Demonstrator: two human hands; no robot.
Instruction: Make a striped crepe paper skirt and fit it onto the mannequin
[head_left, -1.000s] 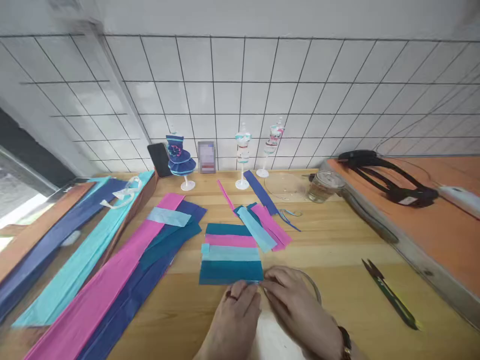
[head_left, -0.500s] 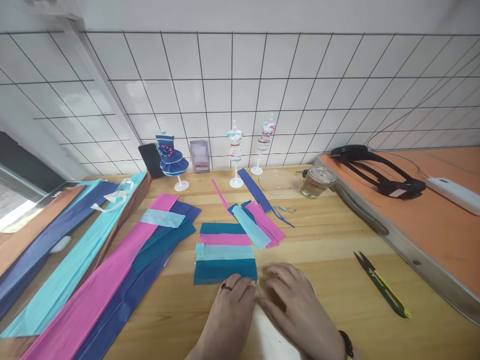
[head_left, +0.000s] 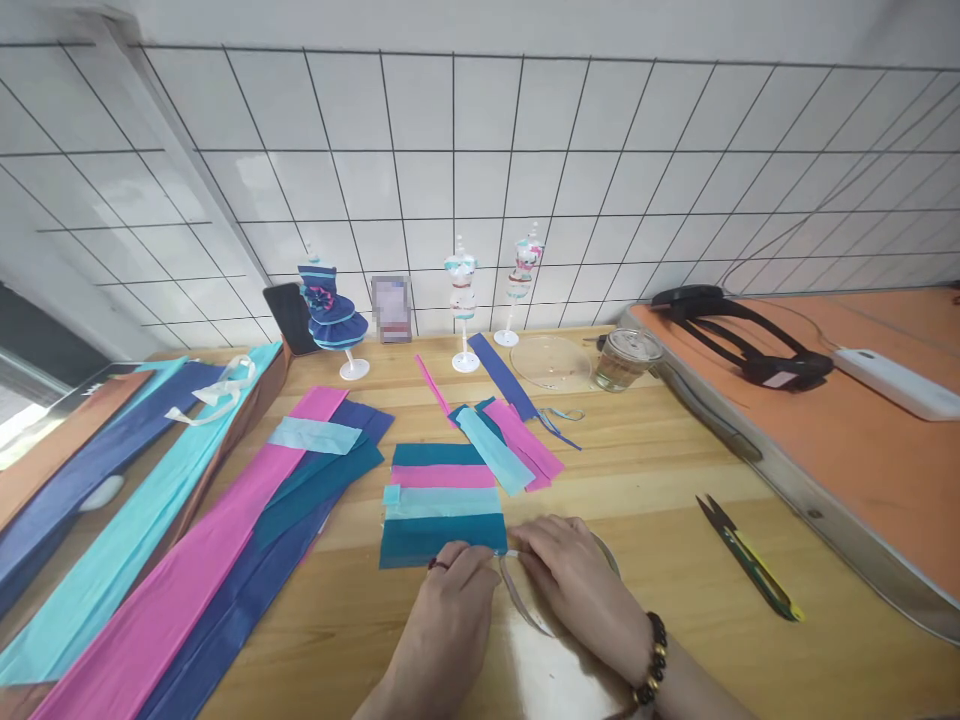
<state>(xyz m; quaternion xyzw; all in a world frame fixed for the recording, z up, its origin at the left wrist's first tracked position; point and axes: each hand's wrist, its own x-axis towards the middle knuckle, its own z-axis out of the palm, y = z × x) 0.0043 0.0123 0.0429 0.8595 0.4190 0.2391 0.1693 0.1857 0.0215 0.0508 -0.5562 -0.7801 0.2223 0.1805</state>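
Head view — striped cloth lay ahead, near edge at my left hand, corner by my right hand; both half-curled — their grip, I couldn't tell.

Surface: wood, smooth, lightly glossy. Striped panel at left grip: matt, cloth-like. Strip beside right grip: shiny. Cup beyond: clear, smooth, glass or plastic undetermined. Scissors right of right grip: metal-looking blades.

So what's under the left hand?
At the front, the left hand overlaps the bottom edge of the striped cloth. The wooden table shows beside it. Whatever lies right beneath the palm is covered, so I can't tell.
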